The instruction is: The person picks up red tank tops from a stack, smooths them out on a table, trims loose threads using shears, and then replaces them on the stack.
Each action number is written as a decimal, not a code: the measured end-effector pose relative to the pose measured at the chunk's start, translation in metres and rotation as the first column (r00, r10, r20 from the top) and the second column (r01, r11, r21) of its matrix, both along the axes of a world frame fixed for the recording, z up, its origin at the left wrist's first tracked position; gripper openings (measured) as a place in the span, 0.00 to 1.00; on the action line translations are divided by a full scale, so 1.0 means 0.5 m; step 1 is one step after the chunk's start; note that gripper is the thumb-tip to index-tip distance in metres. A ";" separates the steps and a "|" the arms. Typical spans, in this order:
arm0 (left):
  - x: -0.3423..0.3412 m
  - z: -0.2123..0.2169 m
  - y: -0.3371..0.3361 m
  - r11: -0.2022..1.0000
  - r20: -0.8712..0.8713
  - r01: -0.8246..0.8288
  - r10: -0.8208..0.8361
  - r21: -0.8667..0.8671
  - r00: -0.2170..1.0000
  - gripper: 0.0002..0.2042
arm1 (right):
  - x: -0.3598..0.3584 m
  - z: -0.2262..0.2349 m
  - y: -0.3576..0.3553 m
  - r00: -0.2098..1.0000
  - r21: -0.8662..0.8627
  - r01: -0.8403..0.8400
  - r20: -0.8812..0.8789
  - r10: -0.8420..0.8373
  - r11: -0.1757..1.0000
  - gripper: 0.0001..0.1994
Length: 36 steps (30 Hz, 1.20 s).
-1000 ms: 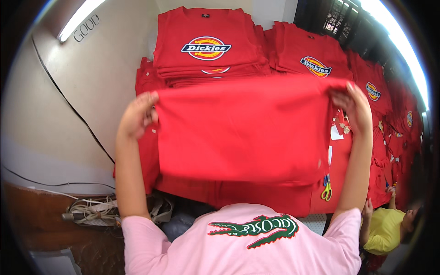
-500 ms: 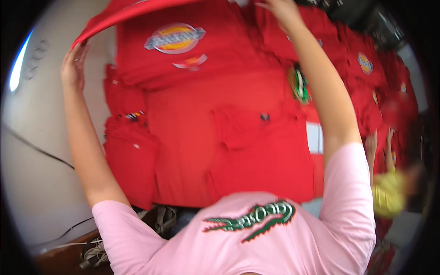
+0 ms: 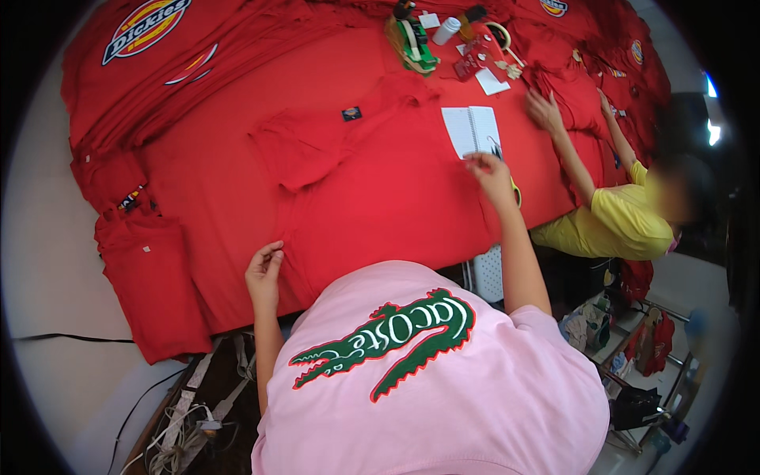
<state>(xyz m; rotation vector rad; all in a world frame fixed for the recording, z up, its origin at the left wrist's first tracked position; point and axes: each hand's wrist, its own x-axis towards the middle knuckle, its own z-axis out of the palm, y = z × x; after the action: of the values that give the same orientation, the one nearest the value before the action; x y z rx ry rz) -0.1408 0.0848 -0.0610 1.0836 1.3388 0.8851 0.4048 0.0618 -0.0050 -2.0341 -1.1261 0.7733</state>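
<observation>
A red T-shirt [image 3: 388, 206] lies spread on the red-covered table in front of me, with a small dark label at its neck and a sleeve out to the left. Beside the shirt's left edge is my left hand [image 3: 264, 273], fingers loosely bent and no object visible in them. My right hand [image 3: 492, 176] hovers over the right side, just below an open spiral notebook [image 3: 473, 131]. Its fingers are bent but apart, and it appears to hold nothing. At the far left, a pile of red shirts [image 3: 229, 55] has a large printed emblem on top.
Folded red shirts [image 3: 154, 277] are stacked at the left edge. A green tape dispenser [image 3: 412, 43], a white bottle [image 3: 446, 30] and a tape roll [image 3: 499, 36] stand at the back. At right, a co-worker in yellow [image 3: 625, 218] handles red shirts. Cables [image 3: 178, 443] hang below left.
Both hands have come back from the far side toward me. My left hand has let go of the raised red cloth, and the view has shifted to the right.
</observation>
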 end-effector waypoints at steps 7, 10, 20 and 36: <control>0.111 0.071 0.012 0.833 -0.788 0.398 0.072 0.385 0.611 0.16 | -0.032 -0.012 -0.108 0.919 -0.088 -0.083 0.379 0.111 0.993 0.15; 0.102 0.059 0.042 0.775 -0.826 0.516 0.013 0.365 0.564 0.10 | -0.031 -0.004 -0.076 0.827 -0.252 -0.074 0.525 0.201 0.965 0.17; 0.136 0.075 0.045 0.800 -0.804 0.493 -0.025 0.341 0.595 0.06 | 0.017 -0.024 -0.096 0.842 -0.230 -0.204 0.454 0.290 0.952 0.13; 0.045 0.070 -0.274 0.962 -0.261 0.120 -0.184 -0.245 0.948 0.15 | 0.118 0.001 -0.398 0.814 -0.325 -0.494 -0.500 0.297 0.807 0.04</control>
<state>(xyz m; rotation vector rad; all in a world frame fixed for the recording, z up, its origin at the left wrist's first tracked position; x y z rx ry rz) -0.1183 -0.0520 -0.0258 1.1451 1.5250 0.4604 0.4638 -0.1372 -0.0046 -1.8267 -1.2117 1.7495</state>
